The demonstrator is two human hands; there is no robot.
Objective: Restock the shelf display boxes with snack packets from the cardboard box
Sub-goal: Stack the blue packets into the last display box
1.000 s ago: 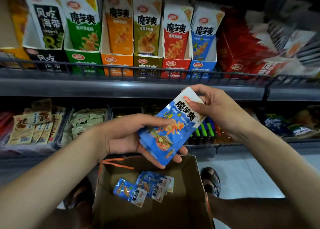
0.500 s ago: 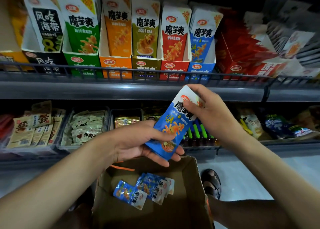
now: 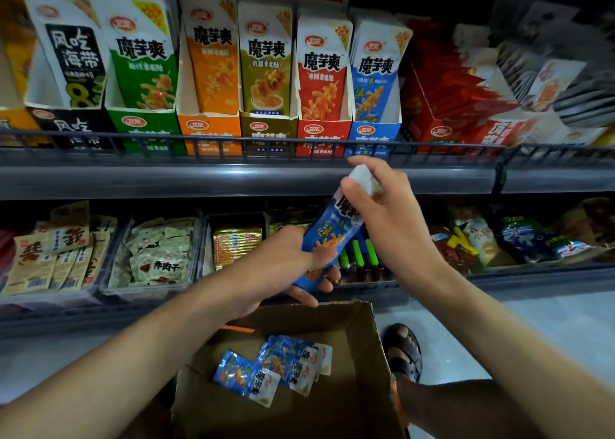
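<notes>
Hands (image 3: 336, 235) grip blue packets (image 3: 332, 235) above cardboard box (image 3: 372, 348).

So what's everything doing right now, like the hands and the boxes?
left hand: holds blue packets from below.
right hand: grips their top end.
blue packets: tilted, between both hands.
cardboard box: open, loose packets lying inside.
blue display box: on shelf, packets standing inside.

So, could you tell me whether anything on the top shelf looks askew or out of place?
Yes: the red display box, right of the blue display box, leans sideways with its packets fanned out, unlike the upright row to its left. Lens distortion may exaggerate this.
</notes>
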